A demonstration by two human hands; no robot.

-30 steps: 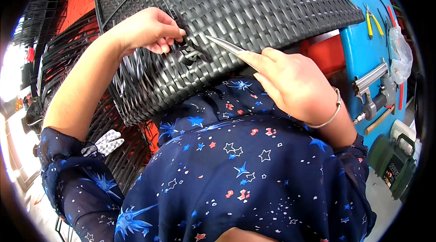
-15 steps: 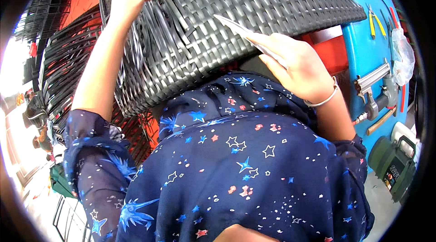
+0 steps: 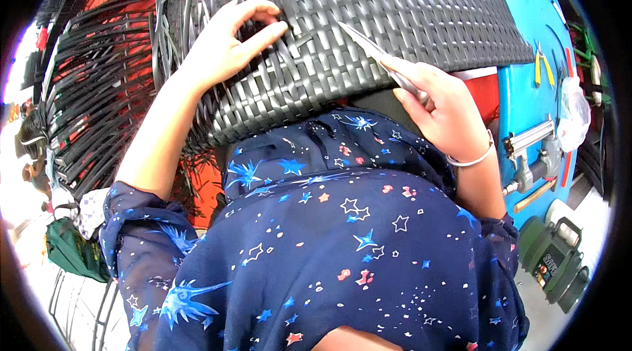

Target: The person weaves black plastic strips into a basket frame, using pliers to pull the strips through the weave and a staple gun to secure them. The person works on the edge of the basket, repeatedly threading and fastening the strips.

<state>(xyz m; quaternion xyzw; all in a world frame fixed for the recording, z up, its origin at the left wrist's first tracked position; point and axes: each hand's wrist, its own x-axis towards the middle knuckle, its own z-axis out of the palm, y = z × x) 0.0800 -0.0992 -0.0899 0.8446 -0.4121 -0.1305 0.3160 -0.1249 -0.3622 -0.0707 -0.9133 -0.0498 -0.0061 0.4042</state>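
A woven panel of glossy black plastic strips lies in front of me, its near edge against my lap. Loose strip ends stick up on its left part. Over those strips hovers my left hand, with thumb and fingers curved and a gap between them; nothing shows in it. My right hand is closed around a long, pointed silver metal blade. Its tip points up and left over the weave. The blade's handle end is mostly hidden in my palm, so its exact kind is unclear.
To the right, a blue table bears yellow-handled pliers, a metal tool, a wooden handle and a clear plastic bag. A green box stands below. Bundled black strips spread at left.
My left hand has come down and to the right across the weave, and its pinched fingers have parted. My right hand, still on the blade, has shifted slightly right and down.
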